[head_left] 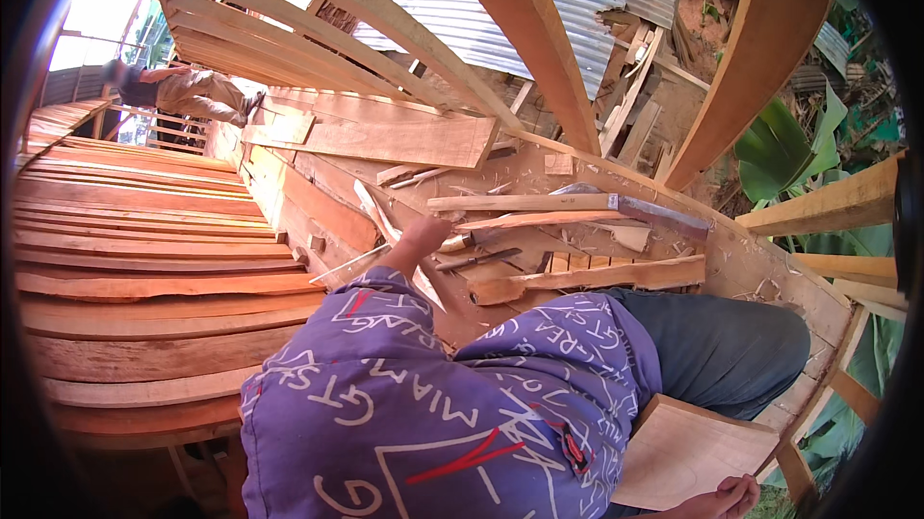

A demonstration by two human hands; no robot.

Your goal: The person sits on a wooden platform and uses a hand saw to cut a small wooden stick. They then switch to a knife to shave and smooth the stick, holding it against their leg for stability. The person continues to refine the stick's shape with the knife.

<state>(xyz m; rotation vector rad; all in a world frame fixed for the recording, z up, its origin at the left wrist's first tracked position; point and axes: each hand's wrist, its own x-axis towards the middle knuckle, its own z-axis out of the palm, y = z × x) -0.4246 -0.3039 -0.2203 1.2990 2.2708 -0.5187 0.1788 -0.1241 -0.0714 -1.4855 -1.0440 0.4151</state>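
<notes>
My left hand (426, 231) reaches forward to the left end of a group of wood pieces on the plank floor, its fingers mostly hidden. Right beside it lie a long straight wooden bar (525, 202) and a narrower reddish strip (544, 220). A short brown handle-like piece (456, 242) touches or nearly touches the fingers. Just nearer is a slim dark tool (478, 260), its kind unclear. My right hand (731, 497) is curled at the lower right, beside a broad pale board (695, 452) at my leg. Whether anything is in it is hidden.
Curved wooden ribs (539, 28) rise ahead and to the right. Rows of planks (144, 283) lie at left. A wide board (395, 139) lies ahead, and a rough-edged plank (606, 278) before my knee. Shavings litter the floor. Another person (197, 95) is at the far left.
</notes>
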